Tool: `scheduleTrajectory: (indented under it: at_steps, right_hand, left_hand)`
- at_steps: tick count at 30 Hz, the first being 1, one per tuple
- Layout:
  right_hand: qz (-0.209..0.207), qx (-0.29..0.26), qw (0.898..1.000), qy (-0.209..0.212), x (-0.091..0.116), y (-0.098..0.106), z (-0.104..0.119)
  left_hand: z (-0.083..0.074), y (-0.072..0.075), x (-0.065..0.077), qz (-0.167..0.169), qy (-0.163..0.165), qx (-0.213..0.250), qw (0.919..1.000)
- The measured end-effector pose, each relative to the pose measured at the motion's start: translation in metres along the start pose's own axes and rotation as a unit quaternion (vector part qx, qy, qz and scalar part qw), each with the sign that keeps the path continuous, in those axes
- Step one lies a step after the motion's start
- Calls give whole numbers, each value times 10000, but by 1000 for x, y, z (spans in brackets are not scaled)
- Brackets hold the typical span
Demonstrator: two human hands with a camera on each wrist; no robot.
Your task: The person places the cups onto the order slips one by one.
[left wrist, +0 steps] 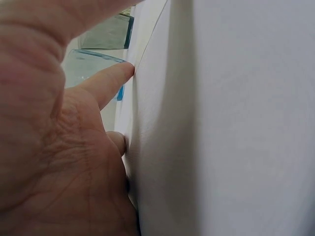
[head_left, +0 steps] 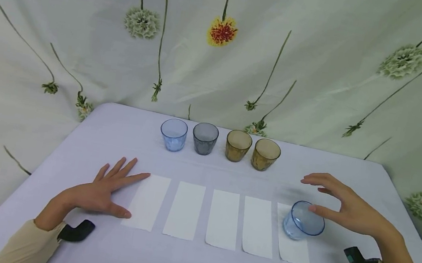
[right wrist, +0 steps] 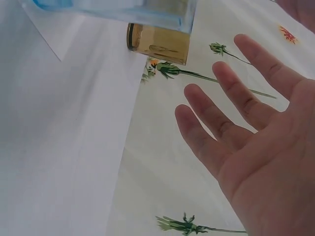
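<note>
My left hand rests spread on the table at the left. Its index fingertip and thumb reach the edge of the leftmost white paper strip. At the right, a clear blue glass tumbler stands upright on the rightmost paper strip. My right hand hovers beside this tumbler, fingers extended above and behind it, and the thumb overlaps its rim in the head view. The right wrist view shows the palm with nothing in it, the fingers apart from the blue tumbler.
Along the table's back stand a blue glass, a grey glass and two amber glasses, all upright. More paper strips lie in a row between the hands. A flower-print cloth hangs behind the white table.
</note>
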State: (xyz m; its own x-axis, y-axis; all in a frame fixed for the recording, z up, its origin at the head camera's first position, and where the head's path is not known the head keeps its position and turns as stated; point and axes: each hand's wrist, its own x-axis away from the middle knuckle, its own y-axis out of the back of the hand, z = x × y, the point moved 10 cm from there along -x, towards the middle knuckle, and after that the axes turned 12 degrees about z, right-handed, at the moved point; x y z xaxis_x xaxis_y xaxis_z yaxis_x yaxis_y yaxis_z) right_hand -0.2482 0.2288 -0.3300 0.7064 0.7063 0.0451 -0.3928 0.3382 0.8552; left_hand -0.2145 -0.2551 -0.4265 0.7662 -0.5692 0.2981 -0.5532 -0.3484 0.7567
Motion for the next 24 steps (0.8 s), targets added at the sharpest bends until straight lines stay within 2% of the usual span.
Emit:
scheduleTrajectory:
  at_steps: [12,17,24]
  right_hand:
    - [49,287,9996,15,-10,24,4]
    - [150,55,9998,109,-16,32,4]
    - [490,-345,9981,-165,-33,33,-6]
  left_hand:
    - [3,-1,-5,51,25,-35,10000]
    - [2,1,-7,63,1,-51,10000]
    - [1,0,-7,13,-49,-58,10000]
